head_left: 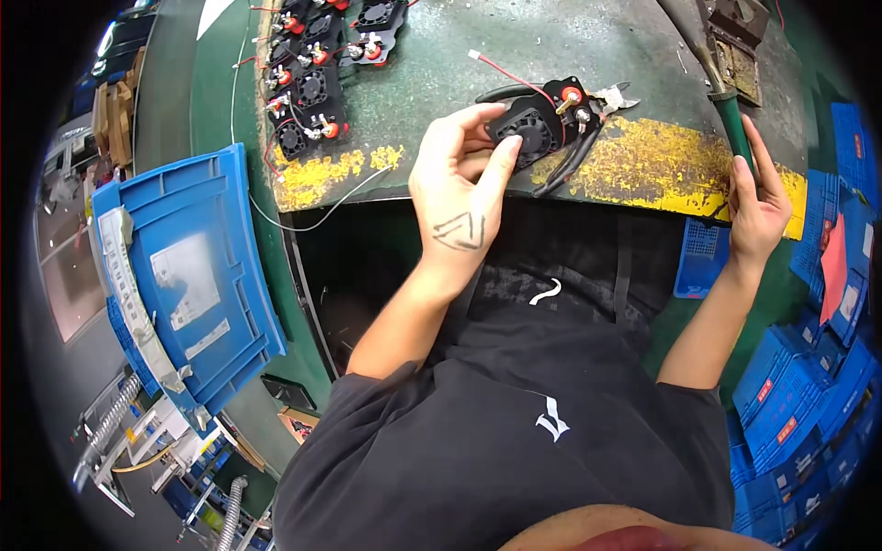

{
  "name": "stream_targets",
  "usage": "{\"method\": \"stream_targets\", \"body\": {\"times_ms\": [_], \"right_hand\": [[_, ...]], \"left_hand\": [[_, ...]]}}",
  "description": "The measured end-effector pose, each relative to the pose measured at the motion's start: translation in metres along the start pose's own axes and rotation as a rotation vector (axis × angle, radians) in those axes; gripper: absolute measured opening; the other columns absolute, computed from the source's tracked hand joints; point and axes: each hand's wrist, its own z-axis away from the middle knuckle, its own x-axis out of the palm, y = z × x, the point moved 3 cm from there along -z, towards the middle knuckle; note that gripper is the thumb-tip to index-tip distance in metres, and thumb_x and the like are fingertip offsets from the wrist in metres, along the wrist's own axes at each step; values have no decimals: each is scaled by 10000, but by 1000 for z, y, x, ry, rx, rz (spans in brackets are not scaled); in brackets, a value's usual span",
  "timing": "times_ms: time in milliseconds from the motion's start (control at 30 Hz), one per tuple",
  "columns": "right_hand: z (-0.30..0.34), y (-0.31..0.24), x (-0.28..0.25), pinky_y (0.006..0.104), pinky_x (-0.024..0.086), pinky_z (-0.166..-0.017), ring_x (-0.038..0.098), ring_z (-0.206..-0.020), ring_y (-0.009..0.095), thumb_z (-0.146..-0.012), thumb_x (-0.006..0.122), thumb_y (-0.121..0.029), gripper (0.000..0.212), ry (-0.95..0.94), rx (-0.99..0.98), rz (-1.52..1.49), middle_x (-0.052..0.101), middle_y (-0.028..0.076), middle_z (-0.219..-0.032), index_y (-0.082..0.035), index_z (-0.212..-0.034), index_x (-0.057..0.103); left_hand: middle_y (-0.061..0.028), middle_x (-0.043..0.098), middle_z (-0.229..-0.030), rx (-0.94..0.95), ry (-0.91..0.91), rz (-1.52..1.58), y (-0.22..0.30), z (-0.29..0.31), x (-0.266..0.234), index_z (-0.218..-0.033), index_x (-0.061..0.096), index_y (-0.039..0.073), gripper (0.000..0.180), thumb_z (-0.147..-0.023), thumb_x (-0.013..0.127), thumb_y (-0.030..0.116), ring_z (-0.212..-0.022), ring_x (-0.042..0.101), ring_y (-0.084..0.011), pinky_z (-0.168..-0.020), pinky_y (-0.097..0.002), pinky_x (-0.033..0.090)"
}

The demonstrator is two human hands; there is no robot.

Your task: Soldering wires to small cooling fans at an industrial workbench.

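My left hand point(464, 179), back side up with a triangle drawn on it, pinches a black fan module point(535, 130) between thumb and fingers. Two terminals point(571, 97) with red collars and a thin red wire point(508, 71) ending in a white plug stand out from the module. It is over a pair of cutting pliers point(610, 99), whose dark handles partly show around it. My right hand point(759, 202) grips the green handle of what looks like a soldering iron point(732, 124). Its long grey shaft slants up and away to the left; its tip is not visible.
Several similar fan modules point(312, 87) lie at the bench's far left. A grey metal block point(738, 20) and a grimy tray point(738, 73) sit at the far right. Worn yellow paint marks the bench edge point(643, 165). Blue crates point(781, 381) stack to the right; a blue bin point(197, 285) stands left.
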Motion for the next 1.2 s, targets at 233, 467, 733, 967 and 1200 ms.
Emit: {"method": "stream_targets", "body": {"times_ms": [233, 467, 733, 967, 1200], "right_hand": [[1, 0, 3, 160, 203, -487, 323, -564, -36, -991, 618, 7, 459, -1, 12, -12, 557, -79, -815, 20, -1447, 559], [-1, -1, 2, 154, 210, -491, 329, -568, -36, -992, 615, 9, 461, 11, 26, 1, 572, -69, -824, 23, -1449, 554], [0, 2, -2, 140, 285, -583, 415, -679, -23, -986, 630, 9, 437, -6, 38, 4, 623, -20, -1014, 34, -1419, 581], [0, 1, 0, 128, 336, -647, 471, -755, -13, -977, 655, 2, 422, -4, 50, -20, 670, 15, -1152, 39, -1395, 605], [2, 1, 1, 145, 219, -506, 343, -580, -36, -992, 614, 13, 458, 11, 22, -6, 579, -67, -840, 23, -1447, 556]], "left_hand": [[16, 589, -698, 165, 14, -526, 7, -12, -9, -1054, 740, 58, 214, -867, 813, 133, -641, 515, -54, -560, -247, 418], [47, 562, -671, -75, 67, -177, 17, -3, -2, -1166, 685, -12, 314, -876, 782, 57, -569, 436, -28, -539, -211, 371], [-13, 495, -595, 258, -30, -604, 5, 14, 18, -1285, 622, -24, 477, -835, 761, 47, -511, 495, -162, -514, -303, 429], [-92, 647, -743, 414, -40, -807, 3, 3, 27, -1316, 596, -34, 520, -845, 764, 106, -568, 575, -246, -558, -333, 485], [-111, 621, -1137, 667, -11, -865, 18, -8, 13, -1208, 652, 14, 562, -748, 857, 265, -1078, 532, -347, -975, -460, 407]]}}
